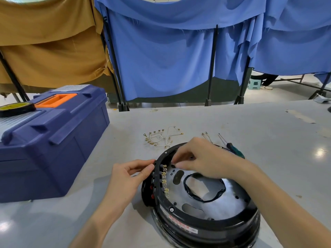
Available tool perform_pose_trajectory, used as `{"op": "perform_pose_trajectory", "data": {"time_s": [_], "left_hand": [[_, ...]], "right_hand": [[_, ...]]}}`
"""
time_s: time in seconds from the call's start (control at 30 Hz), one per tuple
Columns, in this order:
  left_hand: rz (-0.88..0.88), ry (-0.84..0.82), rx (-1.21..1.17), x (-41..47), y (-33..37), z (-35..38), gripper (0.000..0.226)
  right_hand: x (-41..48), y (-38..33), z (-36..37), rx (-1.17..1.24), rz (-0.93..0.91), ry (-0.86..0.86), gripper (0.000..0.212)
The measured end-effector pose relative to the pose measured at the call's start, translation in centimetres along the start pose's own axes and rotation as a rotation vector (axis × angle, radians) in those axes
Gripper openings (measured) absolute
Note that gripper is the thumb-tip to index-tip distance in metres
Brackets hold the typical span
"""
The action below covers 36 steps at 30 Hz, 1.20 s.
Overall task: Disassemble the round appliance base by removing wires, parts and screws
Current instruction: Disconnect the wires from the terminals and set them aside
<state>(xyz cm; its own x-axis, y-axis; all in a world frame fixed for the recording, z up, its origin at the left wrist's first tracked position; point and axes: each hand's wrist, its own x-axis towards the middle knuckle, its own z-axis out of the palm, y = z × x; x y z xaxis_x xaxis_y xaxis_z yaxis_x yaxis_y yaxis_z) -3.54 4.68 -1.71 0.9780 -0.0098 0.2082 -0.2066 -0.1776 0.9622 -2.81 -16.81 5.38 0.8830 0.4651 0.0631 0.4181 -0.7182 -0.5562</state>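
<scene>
On table, round base open-side up, left fingers pinching rim, right fingers inside, grasp unclear.

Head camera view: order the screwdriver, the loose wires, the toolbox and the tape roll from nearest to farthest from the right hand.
1. Screwdriver just behind the right hand and loose wires behind-left: too close to call.
2. Toolbox, far left.
3. Tape roll, on the toolbox's left end.
</scene>
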Motion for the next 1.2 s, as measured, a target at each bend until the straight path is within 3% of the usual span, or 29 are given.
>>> {"op": "perform_pose_trajectory", "data": {"time_s": [0.13,0.57,1.2], "left_hand": [[0.045,0.003,0.034,-0.2,0.2,0.2,0.013],[0.082,-0.012,0.058,-0.2,0.2,0.2,0.024],[0.102,0.037,0.093,-0.2,-0.1,0.7,0.03]], "right_hand": [[0.4,-0.7,1.9,-0.039,0.003,-0.081,0.019],[0.3,-0.5,2.4,-0.024,-0.006,-0.036,0.02],[0.1,-0.4,2.1,0.187,-0.035,-0.089,0.026]]}}
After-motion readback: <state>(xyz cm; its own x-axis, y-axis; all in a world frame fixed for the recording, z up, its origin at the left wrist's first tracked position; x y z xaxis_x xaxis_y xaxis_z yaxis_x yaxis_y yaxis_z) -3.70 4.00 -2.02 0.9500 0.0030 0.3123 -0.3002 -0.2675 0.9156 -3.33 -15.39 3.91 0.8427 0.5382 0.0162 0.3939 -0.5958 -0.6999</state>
